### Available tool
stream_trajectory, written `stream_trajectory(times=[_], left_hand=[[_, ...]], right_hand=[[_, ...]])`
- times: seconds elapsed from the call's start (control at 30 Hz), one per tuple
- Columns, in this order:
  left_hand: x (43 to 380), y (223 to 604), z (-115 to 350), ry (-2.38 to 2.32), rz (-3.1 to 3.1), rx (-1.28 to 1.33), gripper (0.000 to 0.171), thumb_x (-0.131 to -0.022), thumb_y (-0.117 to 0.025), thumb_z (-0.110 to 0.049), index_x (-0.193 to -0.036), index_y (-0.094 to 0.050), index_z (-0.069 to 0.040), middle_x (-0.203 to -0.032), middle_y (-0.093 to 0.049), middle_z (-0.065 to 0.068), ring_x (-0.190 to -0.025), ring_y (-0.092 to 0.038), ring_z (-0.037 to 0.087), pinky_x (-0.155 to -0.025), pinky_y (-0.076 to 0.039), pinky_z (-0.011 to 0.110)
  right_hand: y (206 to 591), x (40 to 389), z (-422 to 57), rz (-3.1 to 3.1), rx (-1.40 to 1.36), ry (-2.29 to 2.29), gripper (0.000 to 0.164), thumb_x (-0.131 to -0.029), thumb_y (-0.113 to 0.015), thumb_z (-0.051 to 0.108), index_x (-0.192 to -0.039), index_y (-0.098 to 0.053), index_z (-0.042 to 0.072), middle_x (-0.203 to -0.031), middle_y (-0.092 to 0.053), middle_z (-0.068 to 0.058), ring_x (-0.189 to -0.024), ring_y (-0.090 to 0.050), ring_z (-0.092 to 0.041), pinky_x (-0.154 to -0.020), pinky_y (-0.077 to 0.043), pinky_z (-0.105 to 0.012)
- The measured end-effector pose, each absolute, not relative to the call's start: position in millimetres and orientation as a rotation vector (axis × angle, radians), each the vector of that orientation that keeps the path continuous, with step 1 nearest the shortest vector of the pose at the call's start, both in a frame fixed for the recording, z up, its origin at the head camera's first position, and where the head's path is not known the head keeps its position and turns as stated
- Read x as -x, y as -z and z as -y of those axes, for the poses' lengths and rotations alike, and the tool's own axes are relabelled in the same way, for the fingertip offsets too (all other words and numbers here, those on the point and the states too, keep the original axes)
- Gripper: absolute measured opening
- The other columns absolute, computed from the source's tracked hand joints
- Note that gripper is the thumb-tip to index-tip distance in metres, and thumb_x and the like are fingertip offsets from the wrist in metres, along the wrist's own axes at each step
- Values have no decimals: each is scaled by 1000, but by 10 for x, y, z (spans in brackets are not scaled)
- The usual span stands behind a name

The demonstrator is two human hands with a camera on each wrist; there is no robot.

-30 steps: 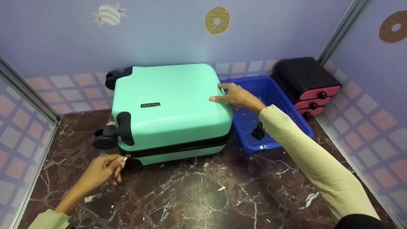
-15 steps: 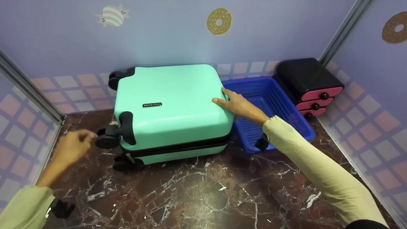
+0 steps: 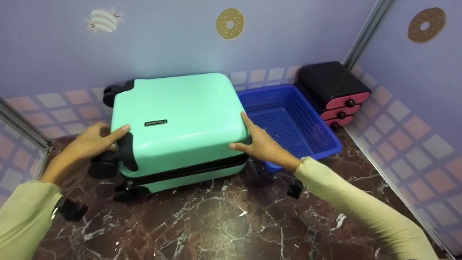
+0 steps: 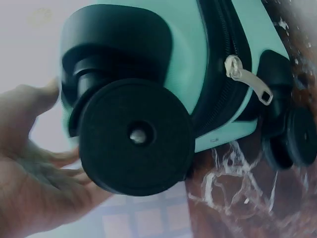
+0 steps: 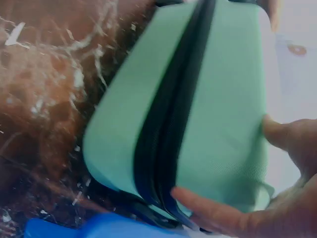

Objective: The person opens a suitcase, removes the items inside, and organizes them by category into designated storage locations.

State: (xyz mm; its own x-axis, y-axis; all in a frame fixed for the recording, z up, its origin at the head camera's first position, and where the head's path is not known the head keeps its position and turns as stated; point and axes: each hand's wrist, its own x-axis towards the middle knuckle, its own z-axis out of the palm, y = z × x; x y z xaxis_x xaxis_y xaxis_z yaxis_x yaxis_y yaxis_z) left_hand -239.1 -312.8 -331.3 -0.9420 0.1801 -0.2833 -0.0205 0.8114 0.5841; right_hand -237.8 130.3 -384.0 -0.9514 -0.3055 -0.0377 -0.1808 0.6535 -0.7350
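Near the back edge of the marble [image 3: 216, 216]: green suitcase [image 3: 180, 112], flat.
Left hand [image 3: 88, 142]: thumb touches suitcase; can't tell if gripping.
Right hand [image 3: 261, 142]: spread on other end.
Blue basket [image 3: 306, 119]: sideways push could bump it.

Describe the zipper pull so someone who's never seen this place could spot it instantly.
Find the mint-green suitcase lying beside the blue basket. Follow the black zipper band along its near side to the wheeled end. At the corner there, between two wheels, the zipper pull is the small, curved, silvery metal tab, unlike the matte black parts around it.
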Motion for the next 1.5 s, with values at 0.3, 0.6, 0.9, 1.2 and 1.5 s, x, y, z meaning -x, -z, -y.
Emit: stream_trajectory(times=[0.3,0.6,0.9,1.2,1.5], left_hand=[[2135,3519,3230,-849,-2835,-119,64,-110,-38,-58,-80,-60,-7,-79,-63,6,-76,-57,24,-73,-47,37],[1904,3560,3168,-847,-2821,-58,65,-110,-36,-60,-76,-59,-9,-77,-61,5,-76,-55,22,-72,-46,36],[1530,3570,2761,-908,-2810,125,69,-107,-36,-67,-79,-56,-7,-71,-55,7,-68,-56,23,-61,-47,35],[1204,3655,2297,-921,-2918,217,66,-108,-37,-64,-90,-61,-5,-78,-64,11,-78,-62,30,-72,-50,46],[1570,3294,2470,-626,-3082,-334,56,-113,-39,-46,-82,-69,-9,-57,-55,-3,-43,-41,14,-36,-32,22]], right_hand=[[3774,2312,-934,-2804,316,948,117,-95,-72,57,-168,6,10,-158,-27,-43,-133,-51,-54,-112,-46,-61],[3569,2383,-914,-2706,306,849,117,-94,-72,57,-168,6,12,-166,-19,-38,-150,-34,-48,-122,-37,-56],[3536,2567,-1175,-2637,410,994,119,-87,-87,41,-169,-7,10,-173,-21,-18,-157,-29,-32,-126,-34,-47],[3558,2829,-1467,-2587,482,1079,111,-83,-92,33,-169,-22,22,-174,-20,-9,-160,-21,-29,-127,-30,-49],[3734,2645,-1518,-2662,410,1148,111,-87,-86,43,-170,-14,26,-167,-36,-18,-144,-49,-33,-118,-44,-53]])
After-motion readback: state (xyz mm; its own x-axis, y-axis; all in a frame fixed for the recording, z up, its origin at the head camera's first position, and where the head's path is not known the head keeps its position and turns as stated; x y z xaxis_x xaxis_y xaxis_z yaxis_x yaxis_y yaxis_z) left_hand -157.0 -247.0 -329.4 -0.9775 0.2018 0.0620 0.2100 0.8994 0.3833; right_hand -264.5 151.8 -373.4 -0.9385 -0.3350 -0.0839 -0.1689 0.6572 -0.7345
